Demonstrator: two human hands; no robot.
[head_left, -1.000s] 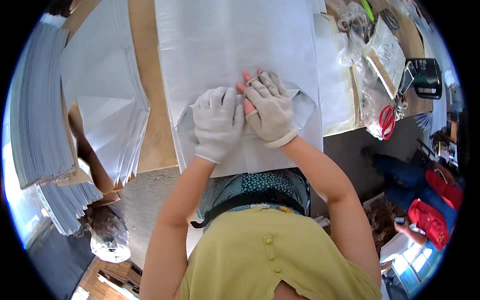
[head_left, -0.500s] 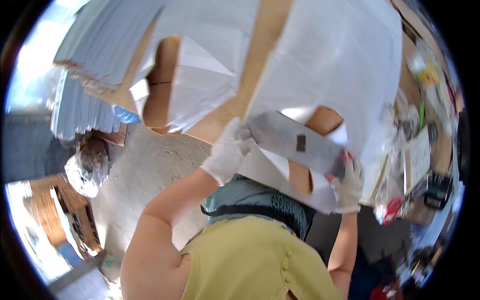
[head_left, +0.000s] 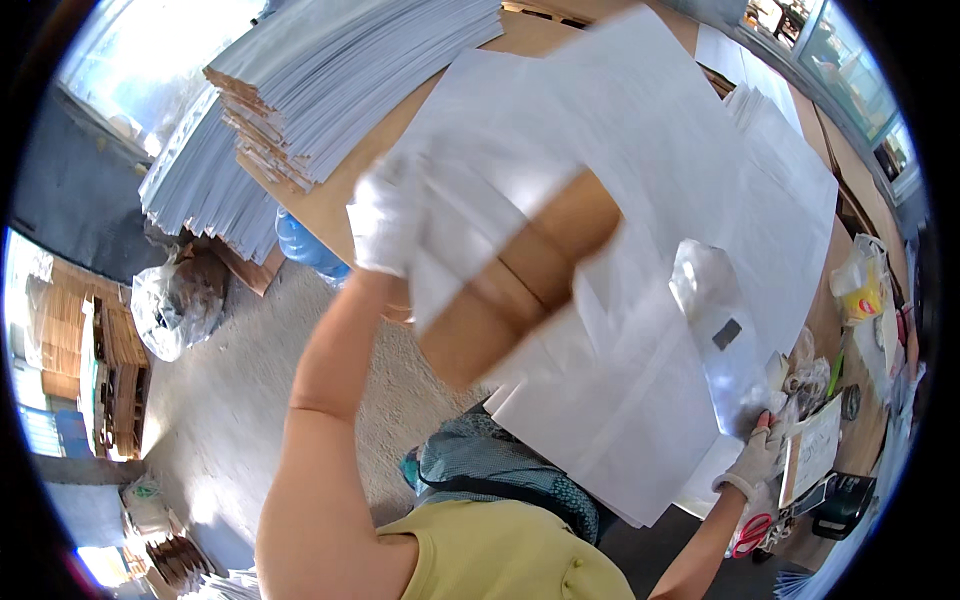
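My left hand [head_left: 383, 218], in a white glove, grips the edge of a paper bag [head_left: 525, 270], white outside and brown inside; both are partly smeared by motion. The bag is tilted above the large white paper sheets [head_left: 745, 200]. My right hand [head_left: 755, 462], gloved with the thumb tip bare, closes on the near end of a shiny flat plate [head_left: 708, 290] with a small dark patch. That plate lies slanting over the paper at the right. Folded white paper [head_left: 620, 420] lies by the table's near edge, in front of my body.
A tall stack of white sheets [head_left: 350, 85] stands at the far left of the brown table [head_left: 365, 165]. Below its edge is a blue plastic bottle [head_left: 308, 248]. Red scissors [head_left: 752, 537], a notepad [head_left: 812, 452] and plastic bags [head_left: 862, 290] crowd the right side.
My left hand has risen up and left, lifting the paper bag. My right hand has moved right and nearer with the plate, which is now turned more lengthwise.
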